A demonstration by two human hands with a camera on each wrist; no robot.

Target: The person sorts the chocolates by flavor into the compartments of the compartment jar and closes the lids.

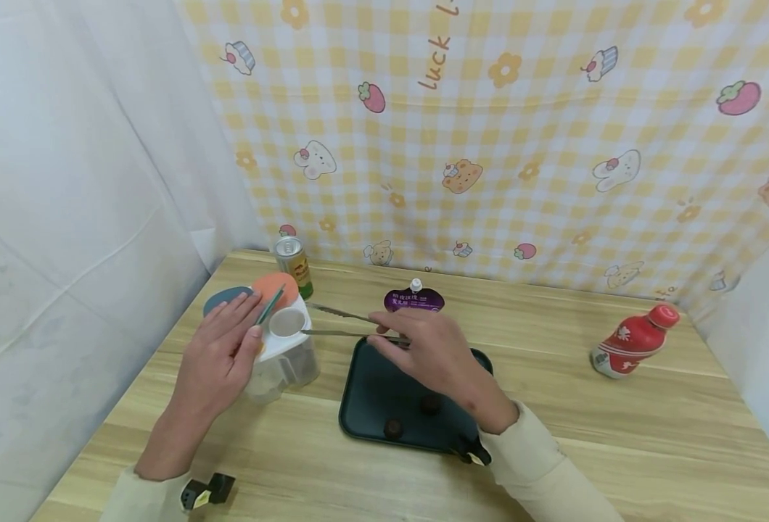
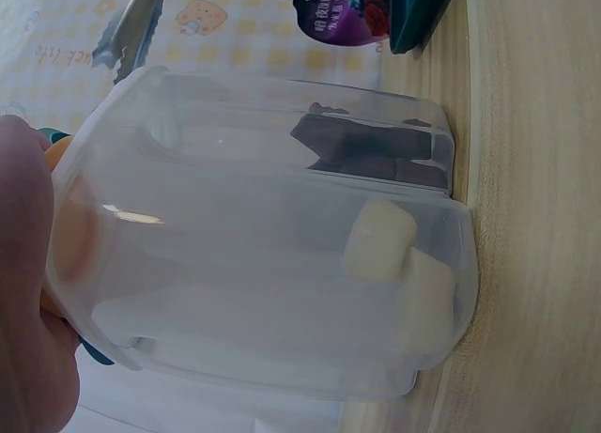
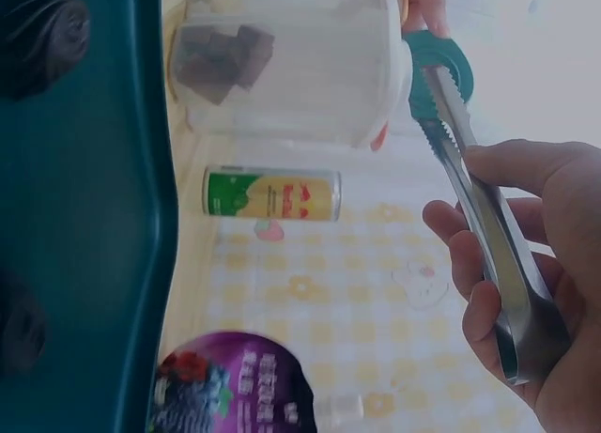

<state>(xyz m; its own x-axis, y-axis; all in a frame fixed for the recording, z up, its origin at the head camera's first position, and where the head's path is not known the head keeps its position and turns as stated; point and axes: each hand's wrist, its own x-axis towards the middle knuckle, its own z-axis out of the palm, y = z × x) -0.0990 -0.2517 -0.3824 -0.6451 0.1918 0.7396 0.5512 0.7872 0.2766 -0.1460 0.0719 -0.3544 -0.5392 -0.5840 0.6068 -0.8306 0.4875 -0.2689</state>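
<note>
A clear storage container [image 2: 235,217] with a white lid [image 1: 299,349] and coloured flaps stands on the table's left side. My left hand [image 1: 218,355] rests on the lid with fingers extended, beside a raised teal flap [image 1: 270,304]. The round opening [image 1: 287,322] next to that flap is uncovered. Metal tongs [image 3: 493,236] are gripped in my right hand [image 1: 433,351], their serrated ends spread apart near the opening with nothing between them. Through the container walls show pale chunks [image 2: 423,301] in one compartment and dark brown pieces [image 3: 221,62] in another.
A dark green tray [image 1: 374,388] beside the container bears two dark round pieces [image 1: 393,428]. A purple pouch [image 1: 413,299] stands behind the tray and a drink can [image 1: 296,268] behind the container. Far right, a red bottle [image 1: 635,342] stands near a patterned cloth backdrop [image 1: 541,130].
</note>
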